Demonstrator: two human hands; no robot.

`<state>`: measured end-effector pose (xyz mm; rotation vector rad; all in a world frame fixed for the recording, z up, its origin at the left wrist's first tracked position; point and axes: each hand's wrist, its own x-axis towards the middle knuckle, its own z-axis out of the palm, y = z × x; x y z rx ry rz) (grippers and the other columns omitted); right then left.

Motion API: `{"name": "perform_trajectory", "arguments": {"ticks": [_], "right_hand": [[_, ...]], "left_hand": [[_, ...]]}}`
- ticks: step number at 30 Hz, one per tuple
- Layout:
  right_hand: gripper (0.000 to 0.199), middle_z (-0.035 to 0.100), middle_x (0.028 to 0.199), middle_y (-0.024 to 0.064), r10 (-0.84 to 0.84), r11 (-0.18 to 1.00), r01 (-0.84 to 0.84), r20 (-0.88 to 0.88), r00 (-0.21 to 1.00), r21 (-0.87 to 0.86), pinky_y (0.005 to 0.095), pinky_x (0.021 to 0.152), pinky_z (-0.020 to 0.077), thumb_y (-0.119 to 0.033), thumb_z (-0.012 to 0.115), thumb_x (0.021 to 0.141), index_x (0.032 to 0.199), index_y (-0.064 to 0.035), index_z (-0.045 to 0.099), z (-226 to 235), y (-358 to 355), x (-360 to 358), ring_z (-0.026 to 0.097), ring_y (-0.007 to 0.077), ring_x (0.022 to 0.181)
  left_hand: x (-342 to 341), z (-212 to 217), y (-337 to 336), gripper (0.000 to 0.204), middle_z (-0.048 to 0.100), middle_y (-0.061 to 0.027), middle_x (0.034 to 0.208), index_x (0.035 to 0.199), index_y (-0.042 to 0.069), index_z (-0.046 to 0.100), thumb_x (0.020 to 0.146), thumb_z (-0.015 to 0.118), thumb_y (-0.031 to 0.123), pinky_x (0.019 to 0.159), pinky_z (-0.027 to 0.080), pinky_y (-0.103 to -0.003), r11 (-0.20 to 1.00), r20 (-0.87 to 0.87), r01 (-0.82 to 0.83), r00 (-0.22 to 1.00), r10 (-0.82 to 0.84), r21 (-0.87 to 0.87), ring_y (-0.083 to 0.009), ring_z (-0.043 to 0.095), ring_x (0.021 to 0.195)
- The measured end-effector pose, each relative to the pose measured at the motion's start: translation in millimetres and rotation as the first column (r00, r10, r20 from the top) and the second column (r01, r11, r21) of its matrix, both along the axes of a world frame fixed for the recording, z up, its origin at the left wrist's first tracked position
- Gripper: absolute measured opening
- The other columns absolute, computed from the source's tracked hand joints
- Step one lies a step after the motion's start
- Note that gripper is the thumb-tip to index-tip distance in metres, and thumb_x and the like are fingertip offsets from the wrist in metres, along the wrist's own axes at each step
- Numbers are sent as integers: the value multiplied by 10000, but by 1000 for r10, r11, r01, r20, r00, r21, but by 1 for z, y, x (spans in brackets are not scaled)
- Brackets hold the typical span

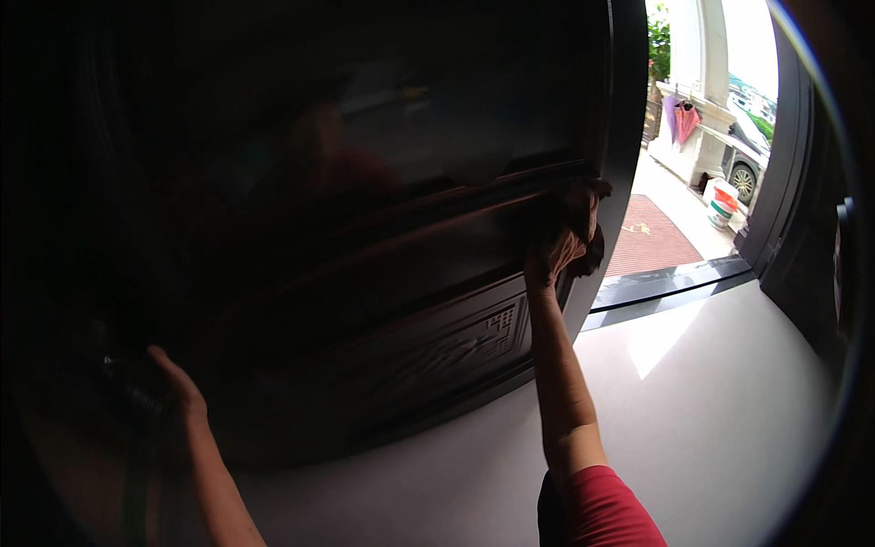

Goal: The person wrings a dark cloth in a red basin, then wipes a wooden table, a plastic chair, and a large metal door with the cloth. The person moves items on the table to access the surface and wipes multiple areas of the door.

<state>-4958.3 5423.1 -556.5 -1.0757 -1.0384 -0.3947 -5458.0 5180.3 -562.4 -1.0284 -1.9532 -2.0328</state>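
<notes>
We seem to be wiping the door (pixel 346 246), right hand (pixel 567 248) clutching a cloth (pixel 589 259) at two o'clock, left hand (pixel 180 385) at eight, its grip untellable in shadow; next probably calls for even pressure.

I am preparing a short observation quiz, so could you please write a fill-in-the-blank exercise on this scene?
1. The dark cloth is held against the carved door by the ____ hand.
2. The visible sleeve is ____.
3. The doormat lies on the ____ side of the threshold.
4. Folded purple and reddish ____ show beside the white column.

Missing words: right; red; outer; umbrellas.
</notes>
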Motion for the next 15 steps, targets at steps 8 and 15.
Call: {"name": "perform_trajectory", "arguments": {"ticks": [8,15], "right_hand": [[612,215,1449,219,33,998,-16,328,944,-54,500,975,294,-432,453,897,1389,-92,324,-28,-100,-170,238,383,1328],[328,378,1414,46,140,890,-431,814,565,147,492,918,323,-211,550,820,1142,-207,613,-12,-158,-296,321,279,1321]], "left_hand": [[8,18,-4,679,140,-114,1509,1452,92,124,946,310,507,1134,132,-354,997,41,63,997,-65,49,-219,185,1381],[4,19,8,702,160,-116,1501,1447,80,139,938,285,539,1124,144,-351,985,45,157,986,-161,67,-226,191,1373]]}}
